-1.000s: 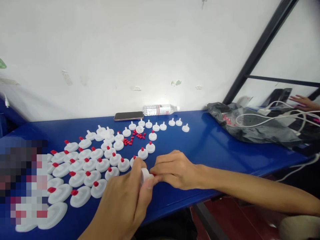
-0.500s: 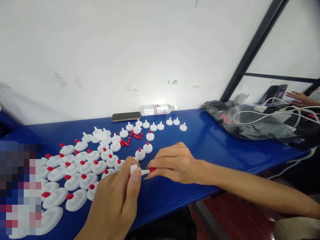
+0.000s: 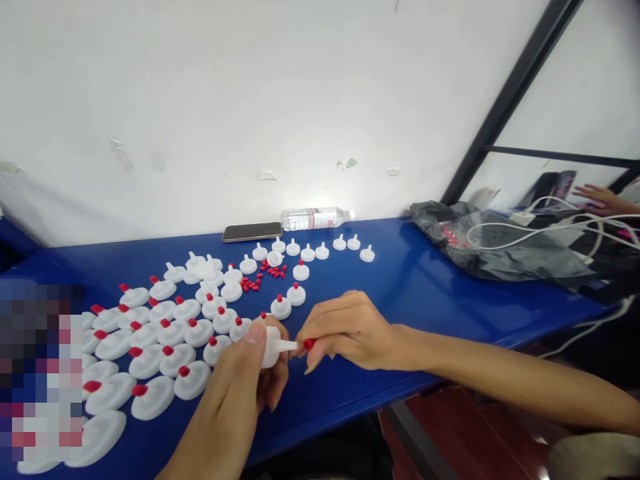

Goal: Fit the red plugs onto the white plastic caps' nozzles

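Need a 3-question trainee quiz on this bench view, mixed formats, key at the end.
1. Multiple choice: where does the thin spout of the round white plastic piece in the left hand point?
a) straight up
b) toward the right hand
c) toward the left wrist

2. True or false: the small red plastic cap in the right hand is off that spout.

3. Fill in: the clear plastic bottle lies on its side next to a dark, flat, rectangular ____.

Key: 1. b; 2. true; 3. phone

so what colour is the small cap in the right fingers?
Red; the small cap shows best in the head view, the only one.
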`<state>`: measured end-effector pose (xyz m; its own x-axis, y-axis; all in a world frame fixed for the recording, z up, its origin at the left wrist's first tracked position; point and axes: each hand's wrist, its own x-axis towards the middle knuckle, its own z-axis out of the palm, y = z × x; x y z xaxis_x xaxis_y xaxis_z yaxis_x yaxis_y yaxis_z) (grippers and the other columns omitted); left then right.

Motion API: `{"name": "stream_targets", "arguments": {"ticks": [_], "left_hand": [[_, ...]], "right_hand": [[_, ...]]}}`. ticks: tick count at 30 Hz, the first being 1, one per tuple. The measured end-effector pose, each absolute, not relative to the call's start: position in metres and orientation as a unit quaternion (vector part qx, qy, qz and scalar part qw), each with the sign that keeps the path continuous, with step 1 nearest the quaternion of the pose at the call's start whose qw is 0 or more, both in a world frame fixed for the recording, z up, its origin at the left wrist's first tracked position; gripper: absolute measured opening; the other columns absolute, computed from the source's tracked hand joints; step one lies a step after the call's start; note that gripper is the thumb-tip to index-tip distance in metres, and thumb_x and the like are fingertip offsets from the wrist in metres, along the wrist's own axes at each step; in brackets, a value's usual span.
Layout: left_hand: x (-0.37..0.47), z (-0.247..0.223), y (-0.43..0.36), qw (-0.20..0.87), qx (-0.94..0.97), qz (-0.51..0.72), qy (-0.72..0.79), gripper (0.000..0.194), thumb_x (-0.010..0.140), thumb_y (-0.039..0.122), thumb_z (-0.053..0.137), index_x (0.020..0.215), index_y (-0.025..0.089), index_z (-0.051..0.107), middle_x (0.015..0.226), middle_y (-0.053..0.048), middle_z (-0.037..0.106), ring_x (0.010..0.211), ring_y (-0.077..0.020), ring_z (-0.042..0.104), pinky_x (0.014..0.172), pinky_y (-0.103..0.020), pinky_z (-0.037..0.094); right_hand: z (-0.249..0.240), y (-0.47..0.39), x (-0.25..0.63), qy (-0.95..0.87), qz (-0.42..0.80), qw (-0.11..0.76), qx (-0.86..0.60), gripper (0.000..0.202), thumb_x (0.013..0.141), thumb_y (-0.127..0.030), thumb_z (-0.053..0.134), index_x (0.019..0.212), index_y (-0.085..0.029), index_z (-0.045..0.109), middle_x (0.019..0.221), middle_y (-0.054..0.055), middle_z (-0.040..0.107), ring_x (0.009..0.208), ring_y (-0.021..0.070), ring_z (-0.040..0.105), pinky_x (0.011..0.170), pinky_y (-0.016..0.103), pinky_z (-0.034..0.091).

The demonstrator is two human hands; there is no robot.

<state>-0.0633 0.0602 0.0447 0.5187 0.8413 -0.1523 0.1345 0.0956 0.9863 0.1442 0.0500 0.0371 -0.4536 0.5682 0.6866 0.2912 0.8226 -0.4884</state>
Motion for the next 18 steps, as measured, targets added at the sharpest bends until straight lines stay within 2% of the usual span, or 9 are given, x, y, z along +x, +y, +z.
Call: {"name": "stream_targets", "arguments": {"ticks": [4,10,14,18], "left_hand": [[-0.061,0.043,0.061,0.642,0.606,0.262,0.39,0.06,0.096,0.075,0.029,0.074,0.023,0.053,0.042,0.004,0.052,0.032,-0.0095,0.033,0.037,-0.022,0.027],[-0.061,0.038,0.059,0.653,0.613,0.25,0.367,0.063,0.095,0.077,0.028,0.075,0.023,0.054,0.042,0.003,0.052,0.032,-0.0089,0.033,0.037,-0.021,0.026],[-0.06,0.042,0.055,0.61,0.64,0.258,0.389,0.063,0.098,0.073,0.025,0.074,0.024,0.056,0.041,0.002,0.052,0.033,-0.0126,0.038,0.038,-0.025,0.031],[-0.06,0.049,0.05,0.543,0.688,0.278,0.394,0.06,0.1,0.069,0.027,0.073,0.025,0.057,0.043,0.002,0.051,0.042,-0.0164,0.046,0.047,-0.029,0.038]], "right_hand": [[0.034,0.05,0.145,-0.831,0.198,0.445,-0.268,0.038,0.106,-0.043,0.053,0.095,-0.014,0.076,0.076,0.004,0.073,0.052,0.0068,0.06,0.054,0.016,0.049],[0.037,0.049,0.144,-0.839,0.184,0.45,-0.247,0.029,0.105,-0.037,0.058,0.092,-0.015,0.072,0.079,0.003,0.074,0.064,0.0092,0.066,0.059,0.016,0.049],[0.037,0.049,0.144,-0.84,0.193,0.442,-0.249,0.025,0.104,-0.035,0.06,0.094,-0.016,0.072,0.082,0.003,0.074,0.067,0.0095,0.067,0.062,0.016,0.049],[0.036,0.05,0.143,-0.848,0.174,0.432,-0.255,0.031,0.102,-0.043,0.061,0.089,-0.016,0.071,0.081,0.003,0.074,0.067,0.0098,0.066,0.061,0.017,0.047]]}}
